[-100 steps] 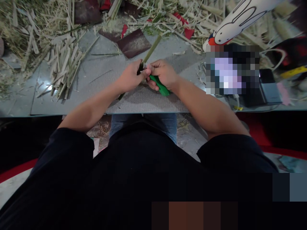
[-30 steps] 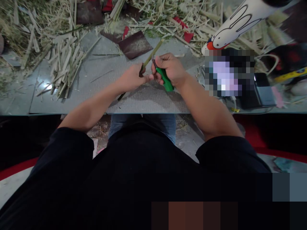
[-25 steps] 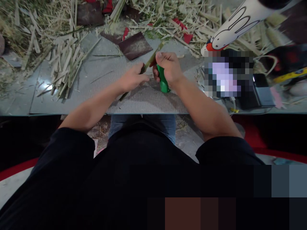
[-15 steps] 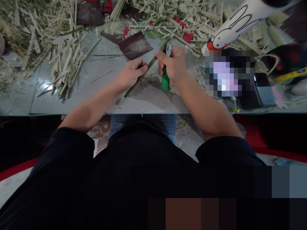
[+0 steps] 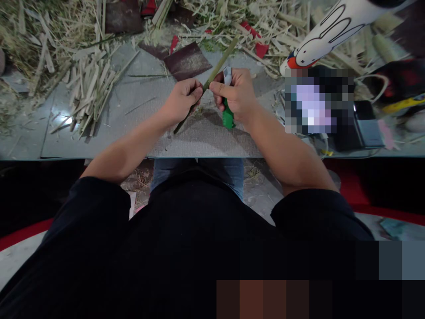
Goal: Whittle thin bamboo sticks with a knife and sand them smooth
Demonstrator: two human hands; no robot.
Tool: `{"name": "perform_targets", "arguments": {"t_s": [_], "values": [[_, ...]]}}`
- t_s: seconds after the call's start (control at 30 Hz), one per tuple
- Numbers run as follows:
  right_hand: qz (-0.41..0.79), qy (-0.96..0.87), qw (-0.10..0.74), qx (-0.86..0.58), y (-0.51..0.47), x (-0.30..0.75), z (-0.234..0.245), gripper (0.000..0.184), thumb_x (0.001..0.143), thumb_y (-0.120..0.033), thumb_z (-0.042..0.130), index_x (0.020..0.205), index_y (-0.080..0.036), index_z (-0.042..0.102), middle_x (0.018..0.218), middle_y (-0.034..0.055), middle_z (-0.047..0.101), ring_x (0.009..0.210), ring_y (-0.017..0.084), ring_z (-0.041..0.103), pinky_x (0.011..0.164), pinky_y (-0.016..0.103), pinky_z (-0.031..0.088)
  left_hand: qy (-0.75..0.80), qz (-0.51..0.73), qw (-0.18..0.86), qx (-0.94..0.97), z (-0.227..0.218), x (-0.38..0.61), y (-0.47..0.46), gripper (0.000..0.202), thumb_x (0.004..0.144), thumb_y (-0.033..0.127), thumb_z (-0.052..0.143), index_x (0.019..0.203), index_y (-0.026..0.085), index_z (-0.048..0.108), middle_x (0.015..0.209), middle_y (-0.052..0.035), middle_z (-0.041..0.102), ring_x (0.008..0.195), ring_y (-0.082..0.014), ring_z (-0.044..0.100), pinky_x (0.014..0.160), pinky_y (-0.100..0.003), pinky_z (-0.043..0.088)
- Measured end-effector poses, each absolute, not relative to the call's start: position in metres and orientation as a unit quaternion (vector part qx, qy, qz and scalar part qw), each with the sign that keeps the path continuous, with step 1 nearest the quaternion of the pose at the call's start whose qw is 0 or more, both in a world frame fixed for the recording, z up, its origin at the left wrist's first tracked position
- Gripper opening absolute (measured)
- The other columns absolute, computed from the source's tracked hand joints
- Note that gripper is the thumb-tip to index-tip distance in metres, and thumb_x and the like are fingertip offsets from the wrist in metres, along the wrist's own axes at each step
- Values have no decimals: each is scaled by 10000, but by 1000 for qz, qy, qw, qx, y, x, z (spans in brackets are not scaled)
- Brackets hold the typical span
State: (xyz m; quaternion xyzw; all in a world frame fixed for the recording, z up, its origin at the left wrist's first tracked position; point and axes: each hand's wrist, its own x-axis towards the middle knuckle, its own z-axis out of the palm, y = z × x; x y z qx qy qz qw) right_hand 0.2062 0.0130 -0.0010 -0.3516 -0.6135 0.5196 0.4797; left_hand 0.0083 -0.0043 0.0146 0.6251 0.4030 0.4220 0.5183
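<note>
My left hand (image 5: pixel 185 98) pinches a thin green-brown bamboo strip (image 5: pixel 222 61), which slants from near the table's front edge up toward the shavings. In my right hand (image 5: pixel 234 91) is a green-handled utility knife (image 5: pixel 228 116), its metal head pointing away from me. The right thumb reaches left and rests at the strip, close beside the left fingers. Where the blade meets the strip, if it does, is hidden. Below both hands lies a textured grey mat (image 5: pixel 206 141).
A bundle of pale split strips (image 5: pixel 91 95) lies at the left. Dark sandpaper-like sheets (image 5: pixel 187 61) and heaps of shavings (image 5: pixel 265 22) cover the back. At the right are a white rabbit-print cylinder (image 5: pixel 318 42), a dark device (image 5: pixel 368 124) and cables.
My right hand has slid slightly toward me and left along the strip, closer to my left hand. The strip has turned a little, and more of its far end shows.
</note>
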Motion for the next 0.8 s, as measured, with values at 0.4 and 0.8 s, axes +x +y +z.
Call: {"name": "perform_targets", "arguments": {"t_s": [0.4,0.8], "values": [[550,-592,540,-235,22,215,-8,251,1129,-218,816,892,-230,735,618,-64,582,473,142,358,481,289,462,419,417,544,596,23,7,-8,356,1145,227,582,802,277,501,677,39,534,551,-137,462,589,-355,369],[511,-627,456,-371,16,212,-1,440,1130,-662,711,891,-296,659,644,-15,605,543,197,430,539,387,439,438,414,554,575,29,6,-15,318,1173,262,591,864,290,523,680,31,628,567,-142,425,600,-376,338]]}}
